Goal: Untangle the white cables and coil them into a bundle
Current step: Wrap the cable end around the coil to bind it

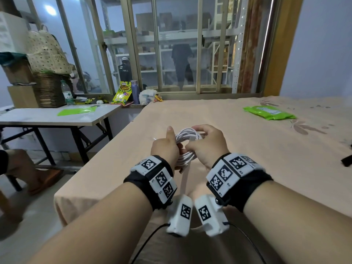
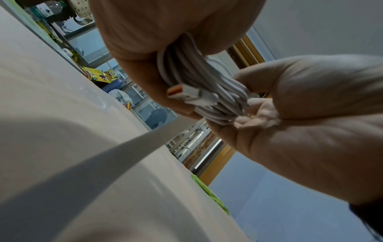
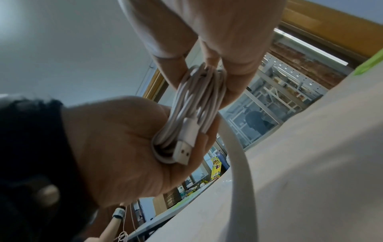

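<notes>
A coil of white cables is held between both hands above the peach bed sheet. My left hand grips the coil's left side in its palm, thumb pointing up. My right hand pinches the coil's top and right side with curled fingers. In the left wrist view the cable coil shows a USB plug with an orange insert beside the left hand. In the right wrist view the cable coil lies in the left palm with a plug. One loose strand hangs down.
A green packet lies far right on the bed. A black object sits at the right edge. Left of the bed stands a folding table with a bottle, snack bag and flask. A person's leg is at far left.
</notes>
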`<state>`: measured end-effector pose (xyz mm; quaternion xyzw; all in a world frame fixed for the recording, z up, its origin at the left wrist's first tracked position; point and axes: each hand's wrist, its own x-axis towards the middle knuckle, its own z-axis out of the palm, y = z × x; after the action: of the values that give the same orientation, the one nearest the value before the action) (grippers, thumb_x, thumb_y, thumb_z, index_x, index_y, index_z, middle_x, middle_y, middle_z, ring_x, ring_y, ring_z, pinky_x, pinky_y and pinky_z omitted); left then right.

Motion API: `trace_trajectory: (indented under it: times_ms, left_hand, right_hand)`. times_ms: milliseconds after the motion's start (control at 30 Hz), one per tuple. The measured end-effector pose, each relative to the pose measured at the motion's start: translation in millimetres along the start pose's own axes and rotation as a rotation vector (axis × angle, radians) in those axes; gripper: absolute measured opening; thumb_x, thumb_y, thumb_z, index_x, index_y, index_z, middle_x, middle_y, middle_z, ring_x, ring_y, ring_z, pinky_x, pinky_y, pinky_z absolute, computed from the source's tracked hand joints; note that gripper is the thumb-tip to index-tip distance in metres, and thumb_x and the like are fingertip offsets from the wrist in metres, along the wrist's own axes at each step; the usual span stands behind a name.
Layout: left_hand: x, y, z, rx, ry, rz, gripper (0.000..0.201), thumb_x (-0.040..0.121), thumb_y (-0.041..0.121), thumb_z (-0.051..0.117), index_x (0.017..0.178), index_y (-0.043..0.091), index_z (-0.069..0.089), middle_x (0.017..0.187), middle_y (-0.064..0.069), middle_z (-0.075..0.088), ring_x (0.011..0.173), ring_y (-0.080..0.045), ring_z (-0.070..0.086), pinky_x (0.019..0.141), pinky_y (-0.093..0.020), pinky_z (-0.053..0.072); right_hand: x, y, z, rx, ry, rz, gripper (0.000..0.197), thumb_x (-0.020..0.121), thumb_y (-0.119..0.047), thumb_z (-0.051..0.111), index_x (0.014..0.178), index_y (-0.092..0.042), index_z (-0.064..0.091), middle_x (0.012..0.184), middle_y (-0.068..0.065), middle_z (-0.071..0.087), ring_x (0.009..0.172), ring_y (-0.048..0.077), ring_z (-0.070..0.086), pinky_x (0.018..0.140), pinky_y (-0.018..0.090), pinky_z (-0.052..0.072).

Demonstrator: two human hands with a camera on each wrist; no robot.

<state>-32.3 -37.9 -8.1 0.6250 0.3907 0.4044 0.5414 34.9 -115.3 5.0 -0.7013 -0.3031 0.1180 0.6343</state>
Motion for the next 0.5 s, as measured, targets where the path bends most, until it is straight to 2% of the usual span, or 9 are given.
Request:
trace_trajectory:
  times_ms: [100,167,233,333,433,500]
  left_hand:
    - [-3.2,0.0,-1.4,-0.009,-0.005,-0.006,0.066,0.099,0.052,0.033,0.06,0.008,0.064,0.061,-0.009,0.068,0.068,-0.031,0.069,0.075,-0.048,0.058]
    - [-2.3,-2.8,-1.4,0.014,-0.004,0.011,0.068,0.097,0.055,0.032,0.058,0.009,0.063,0.068,-0.015,0.071,0.073,-0.033,0.07,0.078,-0.049,0.057]
    - [-0.8,-4.2,-1.7,0.01,-0.004,0.015,0.066,0.096,0.058,0.031,0.06,0.01,0.061,0.077,-0.017,0.072,0.081,-0.036,0.071,0.081,-0.048,0.057]
    - [-0.1,-2.3,-3.3,0.022,0.016,0.018,0.068,0.098,0.054,0.03,0.057,0.011,0.062,0.071,-0.015,0.072,0.077,-0.034,0.07,0.081,-0.046,0.056]
    - [-1.5,-2.3,-5.3,0.03,0.068,-0.016,0.068,0.095,0.059,0.03,0.075,0.006,0.069,0.085,-0.02,0.072,0.084,-0.035,0.067,0.085,-0.046,0.054]
    - [3.2,-6.7,-5.3,0.02,0.051,-0.038,0.071,0.087,0.066,0.032,0.076,0.006,0.07,0.082,-0.018,0.072,0.082,-0.036,0.068,0.084,-0.049,0.055]
  right_hand:
    - [-2.4,0.2,-3.8,-0.142,0.015,-0.101,0.037,0.066,-0.006,0.069,0.097,-0.025,0.067,0.087,-0.005,0.068,0.081,0.017,0.066,0.072,0.03,0.056]
    - [-4.7,-0.2,-6.5,-0.257,0.012,-0.166,0.035,0.07,-0.008,0.066,0.1,-0.025,0.064,0.091,-0.006,0.066,0.083,0.016,0.064,0.069,0.025,0.051]
    - [-6.9,-0.1,-7.8,-0.366,0.027,-0.25,0.032,0.072,-0.011,0.064,0.099,-0.026,0.056,0.098,-0.006,0.061,0.083,0.017,0.06,0.069,0.026,0.047]
    - [-9.2,1.6,-8.1,-0.416,0.067,-0.405,0.029,0.076,-0.016,0.066,0.097,-0.027,0.049,0.106,-0.005,0.05,0.09,0.018,0.057,0.074,0.03,0.048]
    - [-8.6,4.4,-8.5,-0.441,0.024,-0.49,0.032,0.074,-0.012,0.069,0.099,-0.027,0.053,0.112,-0.005,0.046,0.103,0.017,0.052,0.083,0.028,0.046]
    - [-7.2,6.3,-7.2,-0.456,-0.043,-0.501,0.03,0.072,-0.007,0.066,0.094,-0.026,0.063,0.109,-0.007,0.048,0.108,0.016,0.049,0.086,0.02,0.041]
